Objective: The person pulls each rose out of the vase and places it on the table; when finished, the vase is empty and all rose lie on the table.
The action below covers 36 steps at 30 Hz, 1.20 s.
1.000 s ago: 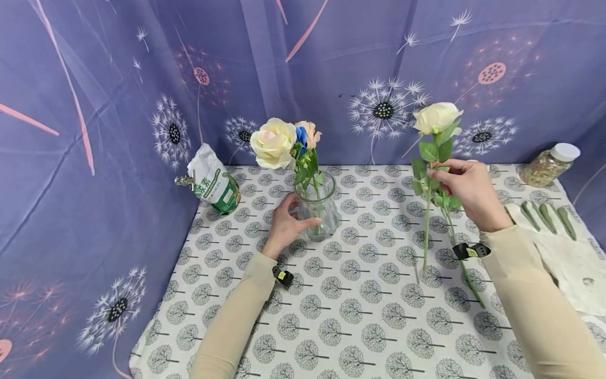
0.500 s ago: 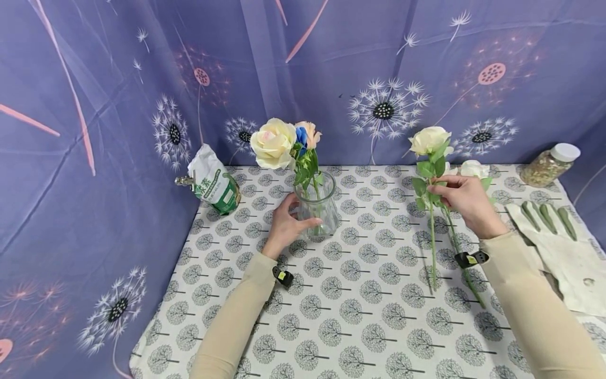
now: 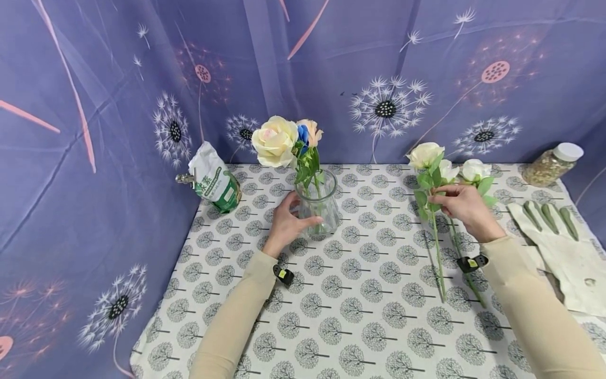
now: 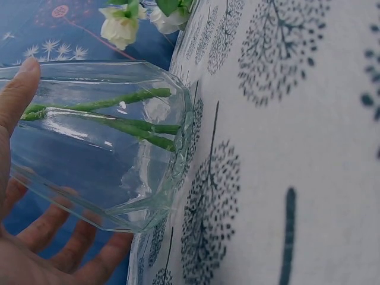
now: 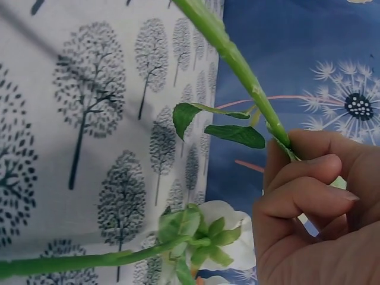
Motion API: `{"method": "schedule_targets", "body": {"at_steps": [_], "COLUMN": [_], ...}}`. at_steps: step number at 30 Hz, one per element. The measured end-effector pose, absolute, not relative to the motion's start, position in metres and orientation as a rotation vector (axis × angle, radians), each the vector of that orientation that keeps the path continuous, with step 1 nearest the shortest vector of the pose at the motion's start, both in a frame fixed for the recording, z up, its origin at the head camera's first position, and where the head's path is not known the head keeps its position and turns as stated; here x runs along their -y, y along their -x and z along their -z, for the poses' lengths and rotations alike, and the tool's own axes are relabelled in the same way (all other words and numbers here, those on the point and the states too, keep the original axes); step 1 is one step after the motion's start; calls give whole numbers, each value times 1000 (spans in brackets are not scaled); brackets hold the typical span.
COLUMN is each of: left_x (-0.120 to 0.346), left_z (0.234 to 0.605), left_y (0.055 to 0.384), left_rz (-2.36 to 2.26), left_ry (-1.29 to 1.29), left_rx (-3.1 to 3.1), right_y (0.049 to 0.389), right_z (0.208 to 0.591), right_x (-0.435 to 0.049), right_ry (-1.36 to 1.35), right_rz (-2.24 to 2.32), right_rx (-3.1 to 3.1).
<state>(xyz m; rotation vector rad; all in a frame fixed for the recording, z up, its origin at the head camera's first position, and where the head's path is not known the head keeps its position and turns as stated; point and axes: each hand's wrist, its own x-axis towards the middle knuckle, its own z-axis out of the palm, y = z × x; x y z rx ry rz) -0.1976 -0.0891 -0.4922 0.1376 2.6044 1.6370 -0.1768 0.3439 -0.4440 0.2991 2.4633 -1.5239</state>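
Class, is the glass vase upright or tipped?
Upright: the vase stands on the patterned cloth, its round rim on top, with green stems inside.

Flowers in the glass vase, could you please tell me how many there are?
3: cream flower at left, blue flower in the middle, peach flower at right; more may be hidden behind.

- Vase (image 3: 333,215) on tablecloth (image 3: 360,316); flowers (image 3: 276,141) standing in it.
- Left hand (image 3: 290,223) around vase's left side; bag (image 3: 215,181) further left.
- Right hand (image 3: 466,208) well right of vase, at stem of held rose (image 3: 426,156).
- Second rose (image 3: 475,169) on tablecloth, right of held rose.
- Glove (image 3: 568,258) far right; jar (image 3: 549,167) behind it.
- Curtain (image 3: 331,63) behind everything.
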Motion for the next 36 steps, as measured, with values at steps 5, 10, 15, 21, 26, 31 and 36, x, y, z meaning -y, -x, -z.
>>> {"method": "schedule_targets", "body": {"at_steps": [5,10,15,21,26,31,36], "left_x": [89,89,89,90,90,90,90], "left_z": [491,491,491,492,493,494,494], "left_y": [198,198,198,197,198,198,199], "left_rz": [-1640,-1640,-1642,-1650,-1648,-1645,-1658], "left_ry": [-135,-151,-153,-152,-153,-155,-163], "left_rx": [-2594,-2601,-2600,-2596,-2595,-2601,-2596], "right_y": [178,181,182,182,182,182,182], "right_z": [451,456,461,463,465,466,461], "right_x": [-345,-345,-347,-346,-346,-348,-350], "right_ry": [-319,-341,-325,-323,-327,-305,-272], "right_rz": [1496,1469,1436,1366,1326,1302,1421], "right_rx": [-2461,-2451,-2427,-2439,-2436,-2437,-2378]}}
